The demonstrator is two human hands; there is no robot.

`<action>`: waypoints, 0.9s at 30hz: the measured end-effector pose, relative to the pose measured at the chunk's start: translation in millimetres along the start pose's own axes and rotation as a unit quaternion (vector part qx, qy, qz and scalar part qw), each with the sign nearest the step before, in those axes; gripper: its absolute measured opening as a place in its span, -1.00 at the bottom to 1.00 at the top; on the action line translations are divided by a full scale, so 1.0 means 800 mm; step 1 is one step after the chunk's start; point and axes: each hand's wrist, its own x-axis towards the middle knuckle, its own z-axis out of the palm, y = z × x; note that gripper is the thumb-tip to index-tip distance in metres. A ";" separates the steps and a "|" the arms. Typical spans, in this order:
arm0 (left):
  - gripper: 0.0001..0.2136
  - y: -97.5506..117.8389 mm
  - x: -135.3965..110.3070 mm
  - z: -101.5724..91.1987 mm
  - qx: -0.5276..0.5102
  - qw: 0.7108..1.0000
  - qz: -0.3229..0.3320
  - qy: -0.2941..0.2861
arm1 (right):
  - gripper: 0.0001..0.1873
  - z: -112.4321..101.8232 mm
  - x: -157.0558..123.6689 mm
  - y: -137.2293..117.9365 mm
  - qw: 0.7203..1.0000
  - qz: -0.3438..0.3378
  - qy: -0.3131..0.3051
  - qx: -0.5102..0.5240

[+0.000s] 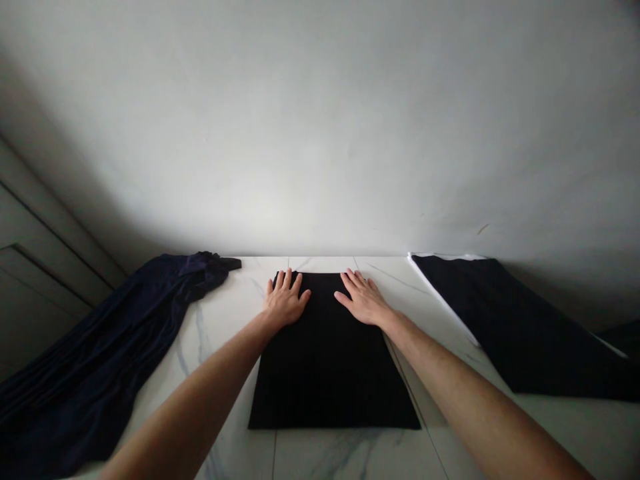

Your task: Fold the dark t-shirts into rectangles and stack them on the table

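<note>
My left hand (285,301) and right hand (363,300) lie flat, fingers spread, gripping nothing. Both press the far edge of the folded black cloth (330,363).

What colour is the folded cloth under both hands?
Plain black, no pattern visible: the folded cloth under the left hand and right hand, head view.

The folded cloth (333,360) is plain black all over. The surface (350,453) under it is white marble with faint grey veins and thin dark seams. The heaped garment (100,347) at the left is dark navy. The right-hand cloth (525,320) is black with a white edge (440,293). The wall (320,133) is plain pale grey.
</note>
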 end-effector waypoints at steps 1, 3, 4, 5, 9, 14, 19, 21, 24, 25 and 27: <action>-0.36 -0.005 0.004 -0.001 -0.003 1.000 -0.003 -0.003 | -0.17 -0.002 0.001 0.001 1.000 0.004 -0.005 0.000; -0.35 -0.015 0.010 -0.009 -0.011 0.999 -0.030 -0.020 | -0.18 -0.008 0.003 0.001 1.000 0.005 -0.019 0.003; -0.35 -0.019 0.012 -0.015 -0.015 0.998 -0.055 -0.029 | -0.18 -0.013 0.003 0.000 1.000 0.008 -0.026 0.005; -0.36 -0.021 0.011 -0.022 -0.015 0.996 -0.083 -0.032 | -0.20 -0.018 0.001 -0.003 0.999 0.015 -0.029 0.007; -0.40 -0.008 -0.024 -0.042 0.007 0.999 -0.036 0.022 | -0.23 -0.026 -0.032 -0.030 1.000 -0.006 0.028 0.007; -0.44 0.006 -0.098 -0.032 0.016 0.988 0.151 -0.041 | -0.24 -0.014 -0.098 -0.052 0.989 -0.148 0.008 -0.001; -0.46 0.008 -0.128 -0.040 0.038 0.997 0.030 -0.062 | -0.26 -0.023 -0.128 -0.044 0.999 0.002 -0.021 -0.032; -0.46 0.018 -0.141 -0.042 0.021 0.995 0.091 -0.045 | -0.25 -0.022 -0.141 -0.049 0.999 -0.051 -0.011 -0.004; -0.47 0.022 -0.161 -0.038 0.009 0.990 0.131 -0.058 | -0.23 -0.016 -0.165 -0.050 0.994 -0.101 -0.034 0.010; -0.47 0.019 -0.167 -0.038 0.012 0.992 0.105 -0.068 | -0.24 -0.014 -0.172 -0.048 0.996 -0.074 -0.042 0.000; -0.47 0.014 -0.176 -0.038 0.025 0.997 0.033 -0.071 | -0.27 -0.013 -0.186 -0.046 0.999 0.008 -0.036 -0.024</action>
